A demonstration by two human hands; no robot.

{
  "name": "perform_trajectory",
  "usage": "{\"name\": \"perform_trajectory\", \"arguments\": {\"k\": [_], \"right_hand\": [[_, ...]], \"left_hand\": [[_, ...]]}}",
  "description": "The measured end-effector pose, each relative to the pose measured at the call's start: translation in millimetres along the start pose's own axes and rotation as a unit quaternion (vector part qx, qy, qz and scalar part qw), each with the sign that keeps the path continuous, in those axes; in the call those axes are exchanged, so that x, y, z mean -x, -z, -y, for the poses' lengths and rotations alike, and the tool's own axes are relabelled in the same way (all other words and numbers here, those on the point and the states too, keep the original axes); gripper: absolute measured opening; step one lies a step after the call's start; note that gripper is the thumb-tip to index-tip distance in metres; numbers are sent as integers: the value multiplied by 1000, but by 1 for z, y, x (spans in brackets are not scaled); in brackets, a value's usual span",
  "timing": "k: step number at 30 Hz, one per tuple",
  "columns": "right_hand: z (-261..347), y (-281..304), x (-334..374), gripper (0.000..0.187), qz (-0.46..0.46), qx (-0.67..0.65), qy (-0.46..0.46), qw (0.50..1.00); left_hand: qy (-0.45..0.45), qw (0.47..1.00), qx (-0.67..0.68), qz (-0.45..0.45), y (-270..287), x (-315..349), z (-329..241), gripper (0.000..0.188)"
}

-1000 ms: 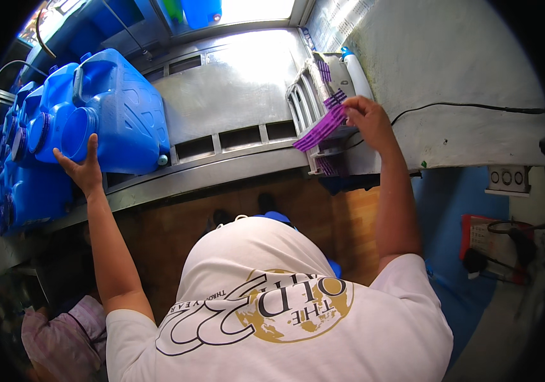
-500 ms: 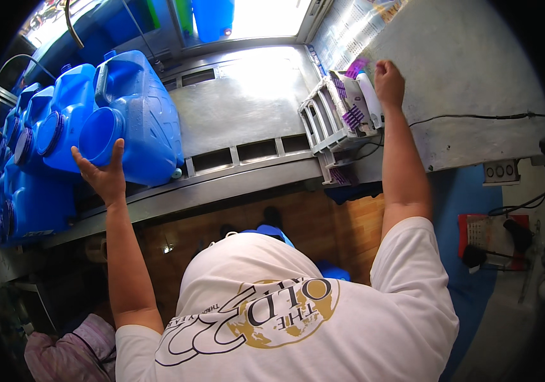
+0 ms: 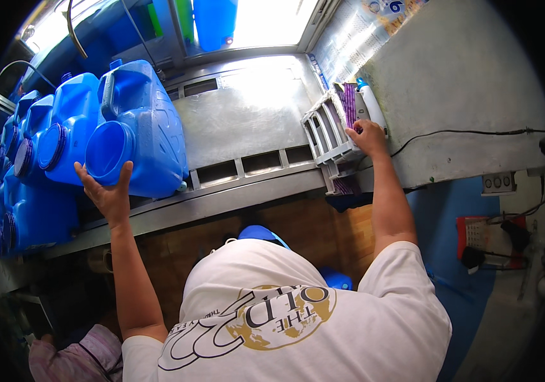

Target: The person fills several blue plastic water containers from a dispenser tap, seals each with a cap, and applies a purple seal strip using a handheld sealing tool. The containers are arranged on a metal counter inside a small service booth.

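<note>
At left, my left hand (image 3: 108, 197) is spread with thumb and fingers apart, against the lower rim of the wide mouth of a blue water jug (image 3: 151, 137). That jug lies tilted toward me, its round mouth uncapped. On the right, my right hand (image 3: 370, 135) is closed, its fingertips pinching a purple-striped plastic strip (image 3: 350, 105) at a white plastic rack (image 3: 329, 143). More purple-striped pieces hang low on the rack. A white bottle-shaped thing with a blue top (image 3: 372, 107) stands just beyond my right hand.
Several more blue jugs (image 3: 62, 143) with capped mouths crowd the left of the metal counter (image 3: 240, 102). Slots run along its front edge. A black cable (image 3: 463, 132) crosses the grey surface at right, above a socket block (image 3: 499, 183). Wooden flooring (image 3: 310, 223) shows below.
My right hand has come down from above the rack and closed on the purple-striped strip. My left hand stays at the jug's mouth. The whole view has shifted slightly.
</note>
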State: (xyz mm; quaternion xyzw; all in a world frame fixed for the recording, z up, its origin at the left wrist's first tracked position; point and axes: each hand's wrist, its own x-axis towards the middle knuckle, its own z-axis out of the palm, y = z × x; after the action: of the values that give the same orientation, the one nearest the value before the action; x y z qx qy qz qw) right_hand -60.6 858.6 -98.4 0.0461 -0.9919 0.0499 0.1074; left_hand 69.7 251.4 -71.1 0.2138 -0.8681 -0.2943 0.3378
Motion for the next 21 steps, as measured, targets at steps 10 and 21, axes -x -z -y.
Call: {"name": "perform_trajectory", "arguments": {"k": [10,21], "right_hand": [[117,-45,-92,22,-73,-259,78,960],[396,-313,-263,50,290,-541,-54,788]], "left_hand": [[25,982,187,26,-24,-41,-17,138],[104,980,164,50,-62,-90,-33,129]]}}
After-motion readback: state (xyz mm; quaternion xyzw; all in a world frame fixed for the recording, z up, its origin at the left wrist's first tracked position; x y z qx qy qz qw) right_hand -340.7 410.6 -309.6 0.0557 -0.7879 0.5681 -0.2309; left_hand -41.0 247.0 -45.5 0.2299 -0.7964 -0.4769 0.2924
